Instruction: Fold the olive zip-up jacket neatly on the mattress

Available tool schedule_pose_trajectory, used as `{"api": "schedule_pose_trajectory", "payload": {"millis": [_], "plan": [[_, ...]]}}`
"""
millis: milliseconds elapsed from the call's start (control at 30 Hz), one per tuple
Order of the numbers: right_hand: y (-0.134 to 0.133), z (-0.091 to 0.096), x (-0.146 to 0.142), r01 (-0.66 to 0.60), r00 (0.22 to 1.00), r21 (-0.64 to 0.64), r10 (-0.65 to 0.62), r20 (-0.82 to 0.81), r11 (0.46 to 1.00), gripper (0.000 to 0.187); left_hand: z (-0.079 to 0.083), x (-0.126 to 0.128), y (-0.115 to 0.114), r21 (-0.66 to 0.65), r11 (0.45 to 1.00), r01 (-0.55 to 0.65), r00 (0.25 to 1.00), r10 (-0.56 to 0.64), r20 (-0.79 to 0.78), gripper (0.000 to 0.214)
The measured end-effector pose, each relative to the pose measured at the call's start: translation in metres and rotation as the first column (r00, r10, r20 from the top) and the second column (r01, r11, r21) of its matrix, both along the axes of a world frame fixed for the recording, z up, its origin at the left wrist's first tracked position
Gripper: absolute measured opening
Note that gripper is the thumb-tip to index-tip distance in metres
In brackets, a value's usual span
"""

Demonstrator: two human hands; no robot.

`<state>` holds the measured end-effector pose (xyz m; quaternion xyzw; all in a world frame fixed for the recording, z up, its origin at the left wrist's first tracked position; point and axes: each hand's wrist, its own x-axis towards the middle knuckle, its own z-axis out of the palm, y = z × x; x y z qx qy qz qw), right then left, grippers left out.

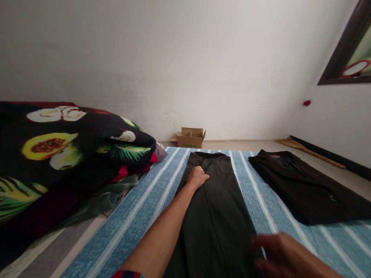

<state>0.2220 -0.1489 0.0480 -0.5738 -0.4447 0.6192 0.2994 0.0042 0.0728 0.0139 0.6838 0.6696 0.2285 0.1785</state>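
A pair of dark grey trousers (216,208) lies lengthwise on the blue-and-white striped sheet (153,193), waistband at the far end and legs running toward me. My left hand (198,177) rests on the trousers below the waistband with its fingers curled in, gripping the cloth there. Beside the right edge of the trouser legs, my right hand (285,253) is smeared by motion. A gap shows between its thumb and fingers, but what they hold, if anything, is unclear.
A folded black garment (301,185) lies on the sheet to the right. At left, a heap under a black fruit-print cloth (95,143) rises high. An open cardboard box (189,138) stands beyond the far edge by the wall. A dark window frame (339,58) is at upper right.
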Motion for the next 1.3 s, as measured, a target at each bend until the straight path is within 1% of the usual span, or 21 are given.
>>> {"api": "schedule_pose_trajectory", "payload": {"millis": [33, 67, 100, 133, 167, 200, 267, 333, 400, 567, 700, 833, 933, 1033, 1133, 1233, 1300], "plan": [[0.029, 0.002, -0.003, -0.050, 0.997, 0.046, 0.046, 0.066, 0.998, 0.004, 0.000, 0.000, -0.001, 0.009, 1.000, -0.001, 1.000, 0.001, 0.003, 0.018], [0.059, 0.003, -0.008, -0.166, 0.955, 0.176, 0.114, 0.273, 0.970, 0.004, -0.001, 0.000, -0.001, 0.013, 1.000, -0.001, 1.000, 0.001, 0.003, 0.024], [0.090, 0.004, -0.013, -0.251, 0.886, 0.273, 0.106, 0.452, 0.929, 0.008, -0.001, 0.000, -0.002, 0.013, 1.000, 0.001, 1.000, -0.001, 0.003, 0.028], [0.118, 0.003, -0.019, -0.281, 0.810, 0.333, 0.037, 0.585, 0.900, 0.012, -0.002, -0.001, -0.002, 0.009, 1.000, 0.006, 1.000, -0.006, 0.000, 0.032], [0.145, 0.002, -0.026, -0.279, 0.749, 0.380, -0.048, 0.661, 0.882, 0.015, -0.002, -0.001, -0.002, 0.004, 1.000, 0.016, 1.000, -0.016, -0.004, 0.035], [0.170, 0.001, -0.032, -0.242, 0.731, 0.411, -0.113, 0.673, 0.879, 0.016, -0.002, -0.001, -0.002, -0.001, 1.000, 0.028, 1.000, -0.028, -0.008, 0.036], [0.209, -0.005, -0.044, -0.180, 0.716, 0.446, -0.194, 0.671, 0.876, 0.019, -0.002, -0.001, -0.002, -0.011, 0.998, 0.057, 0.998, -0.057, -0.018, 0.037], [0.237, -0.012, -0.053, -0.132, 0.704, 0.462, -0.246, 0.667, 0.877, 0.020, -0.001, 0.000, -0.002, -0.023, 0.996, 0.081, 0.996, -0.082, -0.024, 0.036], [0.256, -0.019, -0.060, -0.094, 0.699, 0.459, -0.270, 0.662, 0.883, 0.019, 0.000, 0.000, -0.003, -0.039, 0.995, 0.096, 0.995, -0.097, -0.028, 0.033], [0.284, -0.032, -0.067, -0.029, 0.694, 0.405, -0.274, 0.666, 0.914, 0.018, 0.002, 0.003, -0.006, -0.047, 0.993, 0.112, 0.993, -0.113, -0.021, 0.026], [0.299, -0.035, -0.067, 0.012, 0.694, 0.345, -0.256, 0.673, 0.939, 0.022, 0.002, 0.003, -0.008, -0.026, 0.993, 0.115, 0.993, -0.115, 0.006, 0.025], [0.306, -0.036, -0.069, 0.030, 0.707, 0.293, -0.227, 0.670, 0.956, 0.020, 0.001, 0.003, -0.008, -0.021, 0.995, 0.093, 0.995, -0.092, 0.033, 0.023], [0.306, -0.039, -0.068, 0.025, 0.717, 0.282, -0.214, 0.664, 0.959, 0.023, 0.000, 0.003, -0.006, -0.025, 0.998, 0.063, 0.997, -0.062, 0.047, 0.025], [0.307, -0.045, -0.066, -0.004, 0.712, 0.305, -0.211, 0.669, 0.952, 0.026, 0.001, 0.002, -0.004, -0.037, 0.998, 0.050, 0.998, -0.048, 0.044, 0.028], [0.308, -0.048, -0.064, -0.054, 0.685, 0.363, -0.230, 0.691, 0.930, 0.021, 0.002, 0.001, -0.003, -0.061, 0.996, 0.063, 0.998, -0.061, 0.023, 0.029], [0.309, -0.044, -0.062, -0.105, 0.634, 0.423, -0.267, 0.726, 0.900, 0.013, 0.004, 0.001, -0.004, -0.079, 0.994, 0.073, 0.997, -0.074, -0.005, 0.026], [0.309, -0.038, -0.060, -0.142, 0.594, 0.459, -0.296, 0.748, 0.877, 0.013, 0.006, 0.002, -0.005, -0.084, 0.994, 0.074, 0.997, -0.076, -0.019, 0.023]]}}
